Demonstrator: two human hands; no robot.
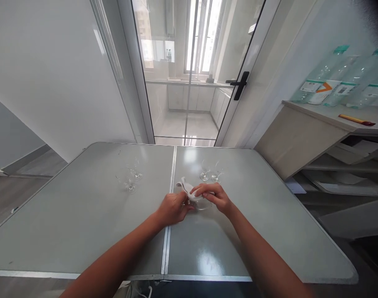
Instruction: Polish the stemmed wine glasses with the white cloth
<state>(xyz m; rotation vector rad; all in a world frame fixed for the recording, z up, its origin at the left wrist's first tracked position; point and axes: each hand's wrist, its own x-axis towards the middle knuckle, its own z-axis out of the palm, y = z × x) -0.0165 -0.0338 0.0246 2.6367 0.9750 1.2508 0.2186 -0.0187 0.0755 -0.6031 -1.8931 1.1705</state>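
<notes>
Daylight enters through the tall, white-framed glass window (207, 39), overexposed. Glare spots the grey-green, metal-edged tabletop (83, 223). Outer edges stretched; upper-right corner dark, blurred.

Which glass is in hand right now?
The glass between the left hand and right hand, with the white cloth against it. No hand touches the left pair or the far pair.

Glazed door (189, 99) with black handle (241, 86), green-capped bottles (315, 85) on shelf (330, 112), papers (367, 146) underneath
</notes>
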